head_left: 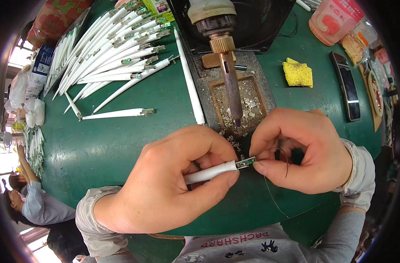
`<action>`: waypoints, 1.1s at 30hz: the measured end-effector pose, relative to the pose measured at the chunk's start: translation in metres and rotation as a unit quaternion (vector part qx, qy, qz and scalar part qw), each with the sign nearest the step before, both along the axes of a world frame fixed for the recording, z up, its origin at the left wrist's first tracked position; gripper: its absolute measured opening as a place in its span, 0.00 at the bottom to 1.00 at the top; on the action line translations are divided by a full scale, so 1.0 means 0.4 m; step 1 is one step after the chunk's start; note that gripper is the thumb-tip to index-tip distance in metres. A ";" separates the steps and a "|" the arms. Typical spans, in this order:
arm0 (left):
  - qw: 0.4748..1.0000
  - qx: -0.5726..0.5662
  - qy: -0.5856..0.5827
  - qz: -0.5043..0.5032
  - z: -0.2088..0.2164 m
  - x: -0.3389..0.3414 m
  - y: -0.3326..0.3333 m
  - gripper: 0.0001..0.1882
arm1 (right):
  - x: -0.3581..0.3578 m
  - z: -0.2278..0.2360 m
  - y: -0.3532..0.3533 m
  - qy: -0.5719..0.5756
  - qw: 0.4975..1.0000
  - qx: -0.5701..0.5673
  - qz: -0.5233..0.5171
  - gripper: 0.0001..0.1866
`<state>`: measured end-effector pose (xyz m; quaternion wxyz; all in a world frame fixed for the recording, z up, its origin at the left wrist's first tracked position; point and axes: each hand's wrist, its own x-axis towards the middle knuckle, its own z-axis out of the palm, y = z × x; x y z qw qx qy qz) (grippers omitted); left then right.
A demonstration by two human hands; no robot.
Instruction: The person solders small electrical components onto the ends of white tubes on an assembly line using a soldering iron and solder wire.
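My left hand (165,179) is closed round a white pen-shaped tube (208,173), thumb and forefinger near its end. A small green circuit board (245,162) in a metal clip sticks out of that end. My right hand (307,151) pinches at the board's tip, its thumb and forefinger almost touching it. A thin wire (270,193) loops through the right fingers and trails down; exactly where it ends is hidden. Just above both hands, a soldering iron (232,85) points down over a grimy tray (264,97) holding bits of solder.
Many white tubes with green boards (116,48) lie piled at the far left; a long white tube (189,79) lies beside the tray. To the right are a yellow sponge (297,73), a phone (345,85) and a pink package (336,19). Another person (42,206) sits at the left.
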<state>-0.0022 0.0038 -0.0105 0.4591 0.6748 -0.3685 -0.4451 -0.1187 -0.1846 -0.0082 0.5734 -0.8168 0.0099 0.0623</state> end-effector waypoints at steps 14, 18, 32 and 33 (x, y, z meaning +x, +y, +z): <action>0.974 0.054 0.216 0.030 0.004 0.009 -0.010 0.08 | 0.001 -0.073 0.010 -0.415 0.873 -0.255 0.011 0.14; 0.963 0.060 0.260 0.034 0.003 0.012 -0.014 0.07 | 0.003 -0.081 0.011 -0.452 0.855 -0.254 -0.001 0.16; 0.981 0.032 0.188 0.019 -0.008 0.008 -0.014 0.06 | 0.008 -0.079 0.002 -0.459 0.819 -0.339 0.064 0.18; 0.979 0.027 0.200 0.020 -0.008 0.009 -0.014 0.06 | 0.008 -0.081 0.002 -0.465 0.815 -0.340 0.064 0.18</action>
